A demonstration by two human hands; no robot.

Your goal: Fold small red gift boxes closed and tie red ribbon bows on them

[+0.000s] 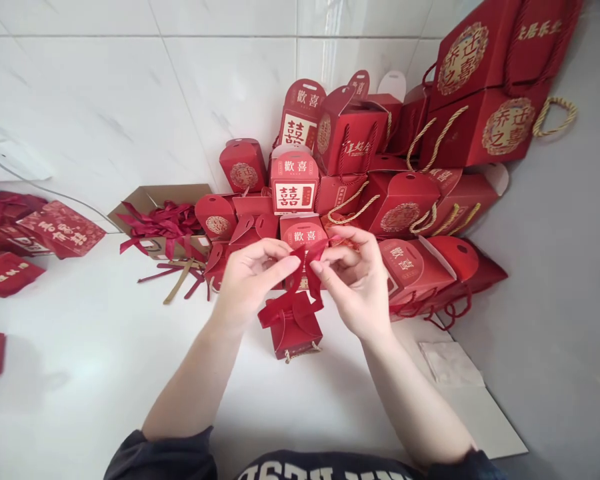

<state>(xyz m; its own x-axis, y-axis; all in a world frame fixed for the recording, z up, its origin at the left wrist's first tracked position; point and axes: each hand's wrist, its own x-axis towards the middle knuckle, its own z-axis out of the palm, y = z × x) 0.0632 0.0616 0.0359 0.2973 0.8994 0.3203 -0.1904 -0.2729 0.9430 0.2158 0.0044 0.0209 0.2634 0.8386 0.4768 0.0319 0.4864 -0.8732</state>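
Note:
A red ribbon [314, 252] is pinched in both of my hands above a small red gift box [296, 328]. My left hand [253, 277] is closed, thumb against fingers, on the ribbon's left part. My right hand [357, 280] grips its right part the same way, index finger raised. Below the hands, ribbon crosses the box's top and a loose end sticks out to the left. The box stands on the white table [180, 373], with a cream twisted cord handle [304, 351] on its near side. Whether the ribbon is knotted is hidden by the fingers.
Red gift boxes [295, 180] are stacked behind my hands, up to a tall pile [510, 127] at right. A cardboard box [200, 193] holds red ribbons, with loose strips [180, 280] before it. More red boxes [63, 230] lie left. A white board [485, 417] lies right.

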